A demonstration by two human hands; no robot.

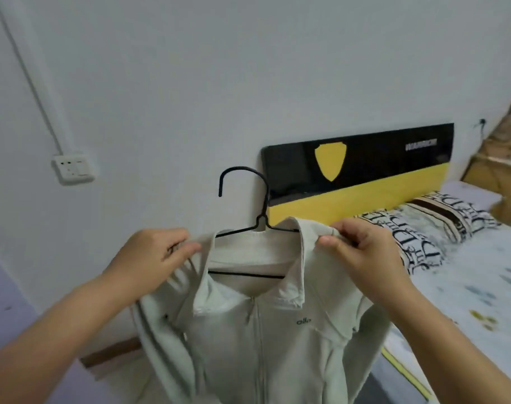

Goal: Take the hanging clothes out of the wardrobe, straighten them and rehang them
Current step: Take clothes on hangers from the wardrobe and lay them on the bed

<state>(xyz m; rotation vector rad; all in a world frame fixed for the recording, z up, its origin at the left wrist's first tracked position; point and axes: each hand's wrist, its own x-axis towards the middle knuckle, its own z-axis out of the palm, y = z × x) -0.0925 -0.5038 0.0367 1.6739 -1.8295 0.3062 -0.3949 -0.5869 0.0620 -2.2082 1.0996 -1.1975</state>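
Matt pale cloth jacket, thin black wire hanger, glossy black-and-yellow headboard.

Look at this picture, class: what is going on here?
A person holds up a pale grey-green zip-front jacket on a thin black wire hanger, beside a bed. The left hand grips the jacket's one shoulder; the right hand pinches the fabric at the other. The hanger's hook is free, on no rail. The jacket looks to be getting straightened, not yet rehung.

White wall, socket, black-yellow headboard, patterned pillow, floral bed
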